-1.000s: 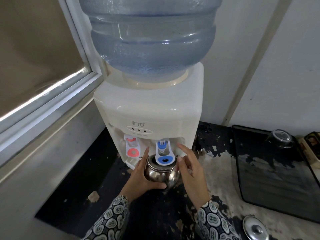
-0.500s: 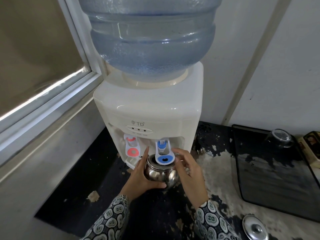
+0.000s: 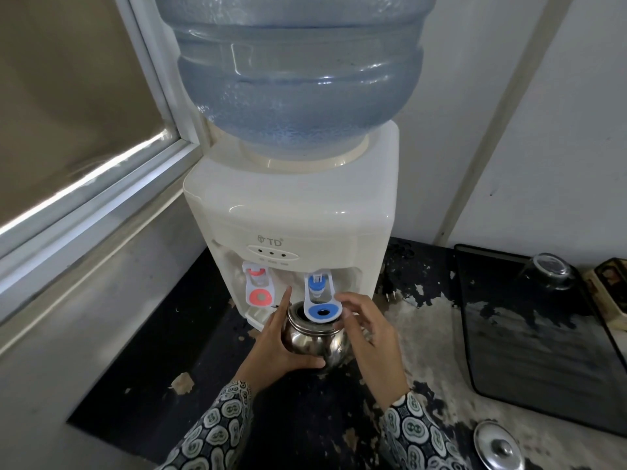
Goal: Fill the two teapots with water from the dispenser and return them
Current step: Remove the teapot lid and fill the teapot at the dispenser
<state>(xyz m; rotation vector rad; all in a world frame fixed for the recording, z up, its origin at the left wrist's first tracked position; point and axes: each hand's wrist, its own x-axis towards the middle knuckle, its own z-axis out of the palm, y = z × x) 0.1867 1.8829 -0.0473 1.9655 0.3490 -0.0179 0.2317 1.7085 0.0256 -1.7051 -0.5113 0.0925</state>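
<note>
Fingers (image 3: pixel 349 312) of my right hand (image 3: pixel 373 344) curl loosely at the right edge of the blue tap lever (image 3: pixel 320 305), touching or just beside it; I cannot tell whether they are pressing it yet, and I see no stream. My left hand (image 3: pixel 281 340) wraps the steel teapot (image 3: pixel 314 340), thumb across its front belly, fingers spread round the far side, forefinger pointing up beside the rim.

The teapot stands lidless under the blue tap of the dispenser (image 3: pixel 291 212), its mouth partly covered by the lever's paddle. That is my first worry: the paddle hides the opening, so I judge the fill level will be hard to read, and the pot could overflow onto the desk (image 3: pixel 295 412) before I release. If the mouth sits off-centre under the spout, water would run down the polished wall and wet my grip. A wet, round steel body is slippery, and lifting it full with one hand could let it tilt and spill.

The red tap lever (image 3: pixel 259 288) sits close on the left; a stray knuckle there might release hot water near my forefinger.

Its likely lid (image 3: pixel 498 447) lies well apart at lower right, near the dark tray (image 3: pixel 543 374). I do not see the second teapot.
</note>
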